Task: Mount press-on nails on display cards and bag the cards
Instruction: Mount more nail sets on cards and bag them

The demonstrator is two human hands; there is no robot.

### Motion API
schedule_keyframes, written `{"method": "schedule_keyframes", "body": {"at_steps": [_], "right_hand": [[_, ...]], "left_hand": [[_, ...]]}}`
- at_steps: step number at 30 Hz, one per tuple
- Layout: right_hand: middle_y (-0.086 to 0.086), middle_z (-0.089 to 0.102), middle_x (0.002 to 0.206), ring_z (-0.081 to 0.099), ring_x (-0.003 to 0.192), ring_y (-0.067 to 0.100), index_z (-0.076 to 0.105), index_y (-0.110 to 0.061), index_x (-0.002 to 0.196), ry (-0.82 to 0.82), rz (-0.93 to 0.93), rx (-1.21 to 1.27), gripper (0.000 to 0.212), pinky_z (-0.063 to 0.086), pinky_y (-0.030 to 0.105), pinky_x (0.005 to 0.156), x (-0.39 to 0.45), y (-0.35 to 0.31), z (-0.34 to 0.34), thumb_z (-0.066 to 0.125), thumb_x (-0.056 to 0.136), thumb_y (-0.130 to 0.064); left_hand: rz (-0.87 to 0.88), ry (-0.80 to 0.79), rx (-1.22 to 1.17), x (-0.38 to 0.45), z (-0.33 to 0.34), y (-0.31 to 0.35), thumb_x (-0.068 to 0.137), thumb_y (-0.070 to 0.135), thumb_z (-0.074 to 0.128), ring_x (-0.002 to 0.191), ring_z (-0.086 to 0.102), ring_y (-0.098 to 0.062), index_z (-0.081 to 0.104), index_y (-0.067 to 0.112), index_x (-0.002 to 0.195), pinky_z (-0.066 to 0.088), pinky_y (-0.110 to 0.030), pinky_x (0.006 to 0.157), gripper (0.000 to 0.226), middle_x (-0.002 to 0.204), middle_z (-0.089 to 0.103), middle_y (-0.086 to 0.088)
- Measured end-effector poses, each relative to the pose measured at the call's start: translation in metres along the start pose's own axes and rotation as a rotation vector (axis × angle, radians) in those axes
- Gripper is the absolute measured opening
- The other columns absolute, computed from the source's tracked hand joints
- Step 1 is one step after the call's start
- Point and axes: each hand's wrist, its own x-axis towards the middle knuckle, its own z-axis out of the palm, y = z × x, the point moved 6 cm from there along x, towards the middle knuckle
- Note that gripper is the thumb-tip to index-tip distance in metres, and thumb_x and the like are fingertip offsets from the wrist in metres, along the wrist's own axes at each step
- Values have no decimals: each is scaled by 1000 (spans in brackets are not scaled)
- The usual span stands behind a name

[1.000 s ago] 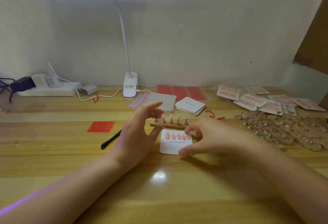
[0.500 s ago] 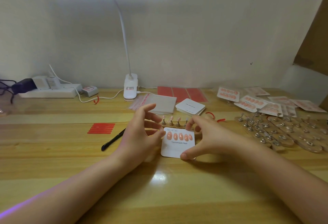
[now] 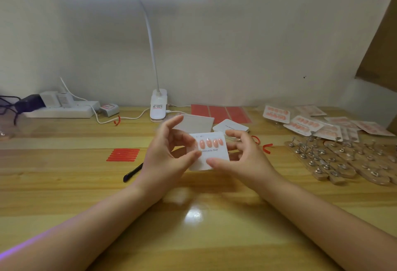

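The white square display card [image 3: 209, 152], printed "Handmade Nail" and carrying a row of peach-pink press-on nails [image 3: 209, 143] across its upper half, is held up off the yellow wooden surface [image 3: 193, 217] between both hands. The left hand [image 3: 169, 159] has its grip closed on the card's left edge, thumb tip on the face just below the nail row and the other fingers curled loosely behind and above; the index finger stands free of the card. The right hand [image 3: 242, 157] pinches the lower right part of the card, thumb pressing on the face beneath the printed words, fingers wrapped behind the right edge.

Judging by the filled row, this card looks mounted and the step in hand is the changeover from mounting to bagging, perhaps with a last check that the nails sit straight. Just behind the grip lies a flat stack of clear plastic bags [image 3: 196, 123], partly hidden by the left fingers, and beside it a small pile of blank white cards [image 3: 232, 126]. Well off to the right of the grip lie finished bagged cards [image 3: 303, 123] and wooden strips with metal nail stands [image 3: 335, 159].

The next move probably calls for freeing one hand to draw a bag from the stack and open its mouth, while the other keeps the card by its edges, clear of the nails.
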Motion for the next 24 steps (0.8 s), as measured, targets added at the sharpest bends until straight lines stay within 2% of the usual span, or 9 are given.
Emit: {"method": "schedule_keyframes", "body": {"at_steps": [2, 4, 5, 8, 14, 19, 24], "right_hand": [[-2, 72, 106, 69, 95, 11, 60, -23, 120, -42, 103, 221, 50, 57, 36, 84, 0, 3, 7, 79, 76, -33], [7, 74, 101, 71, 93, 20, 71, -17, 105, -144, 147, 366, 19, 58, 35, 73, -2, -2, 16, 69, 87, -22], [9, 74, 97, 72, 87, 22, 72, -13, 100, -168, 164, 411, 13, 58, 32, 66, -3, -3, 18, 65, 89, -15], [9, 74, 84, 73, 76, 27, 68, -7, 99, -144, 182, 484, 11, 57, 28, 55, -4, -11, 15, 63, 89, -5], [9, 75, 86, 73, 79, 32, 68, -11, 97, -28, 81, 566, 12, 56, 26, 54, -2, -36, -8, 64, 87, -5], [15, 73, 84, 72, 75, 33, 62, -1, 98, -29, 79, 570, 11, 56, 29, 53, -5, -48, -14, 61, 88, -6], [13, 73, 81, 73, 73, 32, 63, -2, 93, -55, 70, 547, 6, 53, 27, 51, -8, -54, -13, 60, 90, -6]], "left_hand": [[45, 8, -4, -1, 0, 5, 75, 7, 76, 96, 66, -23, 42, 31, 135, 54, -30, 86, 73, 90, 64, 1], [79, 0, 0, -3, 2, 9, 75, 12, 75, 98, 66, -26, 42, 31, 137, 54, -33, 88, 73, 92, 64, 0], [89, -8, 2, -3, 3, 11, 75, 13, 76, 99, 65, -27, 41, 31, 137, 54, -34, 89, 73, 93, 64, -1], [151, -2, 35, -1, 3, 23, 78, 17, 77, 100, 65, -26, 42, 27, 138, 52, -36, 92, 70, 94, 64, 0], [335, 97, 155, 9, -10, 53, 75, -1, 76, 95, 67, -19, 45, 21, 130, 50, -30, 94, 67, 92, 64, -4], [371, 95, 168, 6, -8, 65, 76, 8, 76, 97, 67, -20, 45, 22, 129, 50, -34, 96, 63, 92, 67, 2], [388, 81, 168, 4, -4, 72, 77, 9, 76, 97, 68, -21, 46, 21, 128, 50, -34, 96, 60, 92, 67, 0]]}}
